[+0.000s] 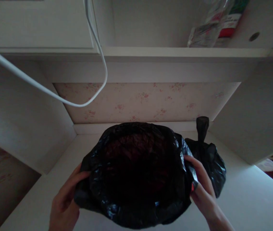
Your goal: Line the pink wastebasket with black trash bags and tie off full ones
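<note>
black bag: near middle, mouth open | left hand: pinches left rim | right hand: pinches right rim | tied bag: right, a bit farther | tip: pull both sides softly, evenly, for a round mouth

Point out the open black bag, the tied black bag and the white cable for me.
Open black bag (136, 218): head view, the near outer side.
Tied black bag (217, 170): head view, the right side of its body.
White cable (78, 105): head view, the bottom of its loop.
</note>
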Demonstrator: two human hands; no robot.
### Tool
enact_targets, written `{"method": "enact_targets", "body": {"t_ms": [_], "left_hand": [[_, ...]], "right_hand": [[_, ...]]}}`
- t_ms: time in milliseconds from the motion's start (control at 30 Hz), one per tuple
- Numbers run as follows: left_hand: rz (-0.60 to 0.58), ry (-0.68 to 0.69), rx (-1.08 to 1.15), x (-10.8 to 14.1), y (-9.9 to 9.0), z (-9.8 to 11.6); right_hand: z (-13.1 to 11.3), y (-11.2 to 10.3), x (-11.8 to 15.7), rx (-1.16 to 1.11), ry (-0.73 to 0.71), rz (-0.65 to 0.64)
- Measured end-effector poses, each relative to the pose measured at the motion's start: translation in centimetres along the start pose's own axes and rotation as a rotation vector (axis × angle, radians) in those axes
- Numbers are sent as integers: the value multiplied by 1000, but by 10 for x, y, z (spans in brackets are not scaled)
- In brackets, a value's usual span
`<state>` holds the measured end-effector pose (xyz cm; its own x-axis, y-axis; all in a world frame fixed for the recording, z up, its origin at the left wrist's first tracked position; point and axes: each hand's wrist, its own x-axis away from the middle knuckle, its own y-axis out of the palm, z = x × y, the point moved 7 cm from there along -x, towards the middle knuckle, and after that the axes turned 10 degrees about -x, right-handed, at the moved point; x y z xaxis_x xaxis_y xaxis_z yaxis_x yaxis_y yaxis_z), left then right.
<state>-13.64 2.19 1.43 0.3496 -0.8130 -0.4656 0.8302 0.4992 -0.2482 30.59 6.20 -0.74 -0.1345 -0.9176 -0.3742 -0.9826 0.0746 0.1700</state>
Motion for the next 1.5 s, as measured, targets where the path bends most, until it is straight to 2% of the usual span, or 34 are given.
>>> {"method": "enact_targets", "body": {"t_ms": [100,200,367,467,600,700,933,1067,1200,1333,1400,1500], "left_hand": [[-77,-119,161,-6,8,0],[-89,-194,206,-12,14,5],[-132,-215,213,-16,25,19],[-149,-207,176,-18,34,32],[-95,-175,40,-26,39,52],[-89,-145,-72,-33,43,64],[-138,-117,-118,-44,53,69],[-137,-83,-133,-44,53,71],[-175,43,-248,-31,56,74],[-107,151,-411,-9,51,79],[-75,168,-379,-2,47,82],[-135,120,-270,1,48,82]], "right_hand": [[-9,2,-13,-34,40,-76],[-26,11,-25,-22,26,-118],[-55,26,-43,116,-60,-177],[-55,21,-46,120,5,-217],[-44,16,-42,-18,173,-324],[-46,21,-41,-37,174,-397],[-54,33,-53,-87,111,-342],[-60,37,-53,-27,100,-349],[-72,44,-42,267,45,-388],[-85,49,-29,592,-162,-361],[-88,49,-26,612,-245,-316],[-82,43,-27,455,-210,-221]]}}
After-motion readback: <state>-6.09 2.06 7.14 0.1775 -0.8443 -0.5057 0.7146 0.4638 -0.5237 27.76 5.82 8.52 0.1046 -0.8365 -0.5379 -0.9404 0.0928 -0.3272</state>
